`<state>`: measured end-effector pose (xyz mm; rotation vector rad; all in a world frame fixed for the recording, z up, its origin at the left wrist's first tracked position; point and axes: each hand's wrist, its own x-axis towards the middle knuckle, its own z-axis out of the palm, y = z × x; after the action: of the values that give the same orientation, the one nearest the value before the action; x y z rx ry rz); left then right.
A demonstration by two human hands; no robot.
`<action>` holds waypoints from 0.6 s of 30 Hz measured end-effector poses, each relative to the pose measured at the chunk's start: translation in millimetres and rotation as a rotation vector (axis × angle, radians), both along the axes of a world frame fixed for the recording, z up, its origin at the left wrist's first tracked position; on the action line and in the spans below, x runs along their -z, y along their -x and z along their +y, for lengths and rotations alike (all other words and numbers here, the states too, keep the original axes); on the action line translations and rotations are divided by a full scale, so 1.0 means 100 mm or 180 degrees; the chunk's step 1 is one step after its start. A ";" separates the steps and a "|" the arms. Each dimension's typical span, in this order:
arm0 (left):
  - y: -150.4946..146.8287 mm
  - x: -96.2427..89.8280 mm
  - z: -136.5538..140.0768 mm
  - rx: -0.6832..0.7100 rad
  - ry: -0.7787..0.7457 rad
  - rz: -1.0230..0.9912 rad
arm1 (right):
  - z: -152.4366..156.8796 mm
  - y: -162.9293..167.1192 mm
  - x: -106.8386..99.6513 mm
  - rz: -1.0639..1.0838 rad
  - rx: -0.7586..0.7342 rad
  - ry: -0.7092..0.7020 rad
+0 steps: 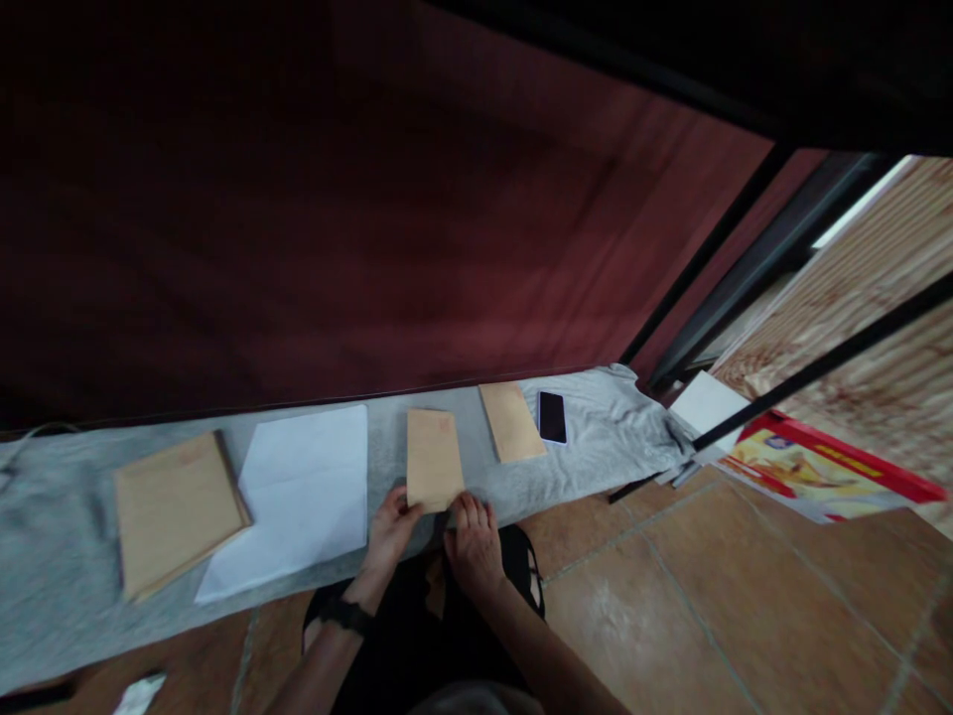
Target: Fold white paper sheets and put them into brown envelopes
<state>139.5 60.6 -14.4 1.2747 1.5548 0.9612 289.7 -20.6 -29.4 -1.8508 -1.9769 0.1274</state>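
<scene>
A brown paper envelope lies in front of me, its long side pointing away from my body. Its near left corner is pinched between the thumb and fingers of my left hand. My right hand grips the near right corner, its fingers bent over the edge. To the right rests another brown envelope, apart from both hands. Left of my hands are white paper sheets, and a stack of larger brown envelopes overlaps their left side.
Everything lies on a narrow bench with a grey cloth. A smartphone is at the right. Behind stands a dark red panel. A black metal bar and a red-yellow printed box are at the right, above floor tiles.
</scene>
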 end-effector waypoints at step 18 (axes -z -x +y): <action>-0.32 -0.18 -0.29 0.0170 0.0658 -0.1202 | 0.47 -0.05 -0.18 0.4305 0.0886 0.0555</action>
<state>171.1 31.7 3.3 0.9238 1.2811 0.9195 294.5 26.1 -11.3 -1.3948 -0.7650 1.1326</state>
